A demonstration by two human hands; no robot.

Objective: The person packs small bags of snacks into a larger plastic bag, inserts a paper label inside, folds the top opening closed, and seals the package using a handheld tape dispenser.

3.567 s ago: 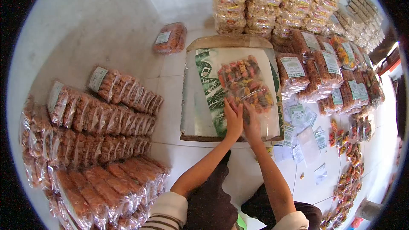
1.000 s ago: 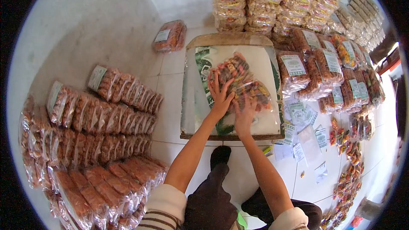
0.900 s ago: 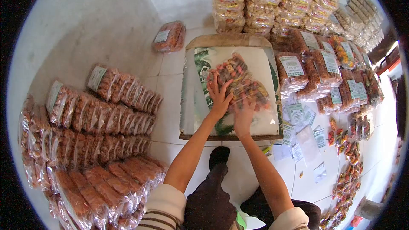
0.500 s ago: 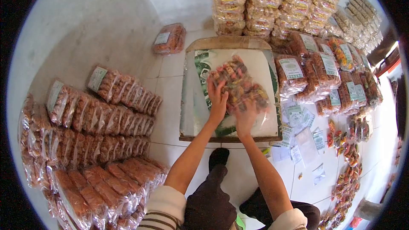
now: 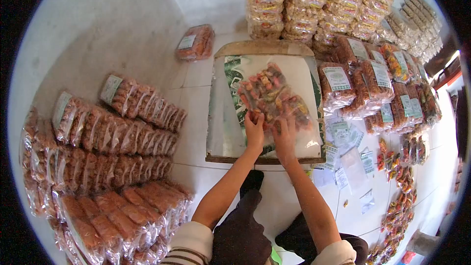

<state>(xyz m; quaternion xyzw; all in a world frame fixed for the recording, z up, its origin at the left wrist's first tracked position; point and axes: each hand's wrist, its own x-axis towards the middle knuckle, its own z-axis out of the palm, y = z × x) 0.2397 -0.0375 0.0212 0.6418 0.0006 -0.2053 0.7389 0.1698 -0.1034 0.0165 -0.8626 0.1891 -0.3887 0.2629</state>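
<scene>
A clear plastic bag of red, yellow and dark snack pieces (image 5: 274, 88) lies slanted on a low board with a white and green top (image 5: 223, 132). At the bag's lower left edge, my left hand (image 5: 254, 130) is closed, its fingertips pinching the plastic. My right hand (image 5: 285, 135) rests on the lower part of the bag with its fingers apart, slightly blurred.
Bagged brown snacks (image 5: 113, 130) stand in rows at the left, with one labelled pack (image 5: 195, 42) behind. Tall stacks of pale bags (image 5: 306, 7) rise at the back. Labelled packs (image 5: 337, 81), paper labels (image 5: 343, 132) and loose colourful snacks (image 5: 402, 196) lie at the right.
My left hand has moved down from the bag's left side to its lower edge, and its fingers have closed. My right hand has stayed on the bag's lower part, shifting slightly.
</scene>
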